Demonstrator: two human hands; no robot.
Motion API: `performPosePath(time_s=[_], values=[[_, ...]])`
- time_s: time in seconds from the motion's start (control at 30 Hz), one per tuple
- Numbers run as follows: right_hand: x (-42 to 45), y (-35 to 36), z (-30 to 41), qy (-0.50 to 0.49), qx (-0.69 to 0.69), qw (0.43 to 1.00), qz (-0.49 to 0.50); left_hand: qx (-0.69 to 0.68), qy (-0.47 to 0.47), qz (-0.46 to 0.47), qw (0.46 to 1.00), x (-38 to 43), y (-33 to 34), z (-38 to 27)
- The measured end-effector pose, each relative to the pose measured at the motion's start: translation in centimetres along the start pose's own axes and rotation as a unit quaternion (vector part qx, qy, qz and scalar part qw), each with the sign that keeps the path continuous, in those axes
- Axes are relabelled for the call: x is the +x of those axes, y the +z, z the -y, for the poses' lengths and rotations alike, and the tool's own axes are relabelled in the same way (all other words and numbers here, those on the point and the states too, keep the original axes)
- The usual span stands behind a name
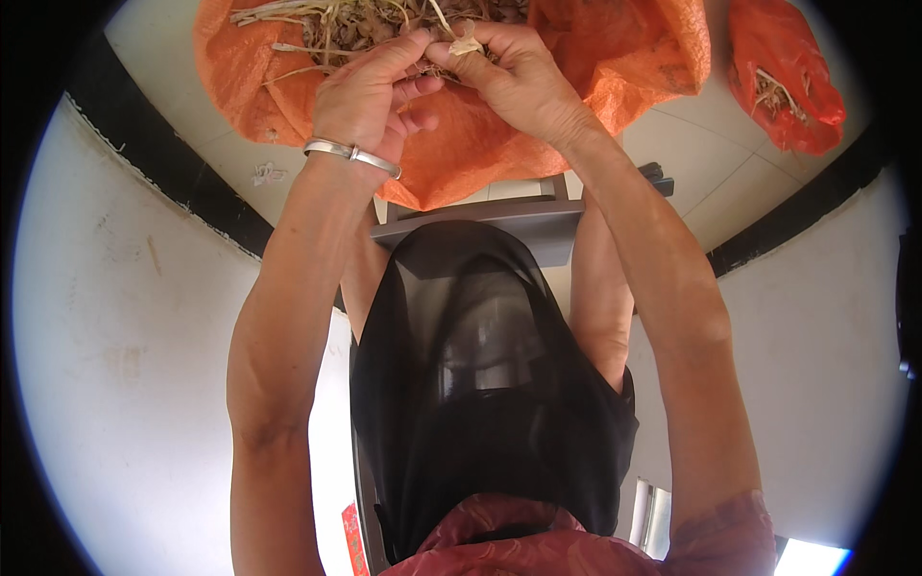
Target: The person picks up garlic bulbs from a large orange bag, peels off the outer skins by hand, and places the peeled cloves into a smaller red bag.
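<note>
My left hand [367, 90], with a silver bangle [351, 153] on its wrist, is over the mouth of an orange woven sack [490, 155]. Its fingertips meet those of my right hand [515, 79]; what lies between them is hidden, and the other left fingers are loosely curled. A pale dried stalk with papery skin [467, 45] is pinched between my right thumb and fingers. Under both hands, the sack holds a heap of small brownish bulbs [367, 25], which look like shallots or garlic. Dry stalks [270, 13] and roots stick out at the left.
A red plastic bag [789, 79] with dry stalks stands on the tiled floor at right. Scraps of peel [268, 173] lie on the floor at left. A grey stool or low table [497, 219] is under the sack, before my knees. White walls [130, 302] rise on both sides.
</note>
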State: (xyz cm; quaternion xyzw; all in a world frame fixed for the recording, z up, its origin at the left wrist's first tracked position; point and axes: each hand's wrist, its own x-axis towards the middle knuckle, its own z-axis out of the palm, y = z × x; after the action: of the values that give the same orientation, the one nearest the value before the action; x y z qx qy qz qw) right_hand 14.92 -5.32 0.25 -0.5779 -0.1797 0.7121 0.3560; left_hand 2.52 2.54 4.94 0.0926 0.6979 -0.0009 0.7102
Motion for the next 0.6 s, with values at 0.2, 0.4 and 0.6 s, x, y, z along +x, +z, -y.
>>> performPosePath(time_s=[0.2,0.4,0.6], values=[[-0.2,0.5,1.0,-0.035,-0.130,0.991,-0.006,-0.043,0.043,0.037,0.997,0.8,-1.1,0.5],[-0.6,0.1,0.7,-0.050,-0.136,0.989,0.015,-0.056,-0.024,0.099,0.993,1.7,-2.4,0.3],[-1.8,-0.1,1.4,0.012,-0.003,0.999,0.030,-0.149,-0.130,0.199,0.960,2.7,-3.4,-0.2]])
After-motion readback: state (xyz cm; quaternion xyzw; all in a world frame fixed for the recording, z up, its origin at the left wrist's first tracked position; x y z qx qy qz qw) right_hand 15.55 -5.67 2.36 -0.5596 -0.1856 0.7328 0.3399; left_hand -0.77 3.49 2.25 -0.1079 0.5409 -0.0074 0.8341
